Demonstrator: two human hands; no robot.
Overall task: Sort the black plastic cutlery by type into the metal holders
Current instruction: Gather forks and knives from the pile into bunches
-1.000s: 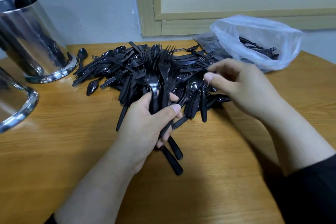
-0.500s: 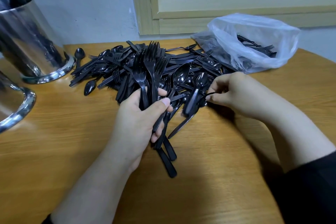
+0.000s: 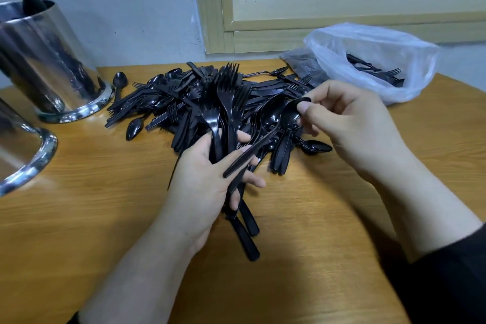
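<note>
A heap of black plastic cutlery, forks and spoons mixed, lies at the table's far middle. My left hand grips a bundle of forks by their handles, tines pointing up and away. My right hand pinches a black spoon by its bowl, its handle slanting down over my left fingers. A small group of spoons lies just below it. Two shiny metal holders stand at the left: the far one has black cutlery inside, the near one is cut off by the frame.
A thin plastic bag with more black forks lies at the far right by the window frame. One loose spoon lies beside my right wrist. The wooden table curves away at the right.
My right hand has lifted a spoon out of the heap and brought it toward my left hand. The fork bundle stays in my left hand, shifted slightly.
</note>
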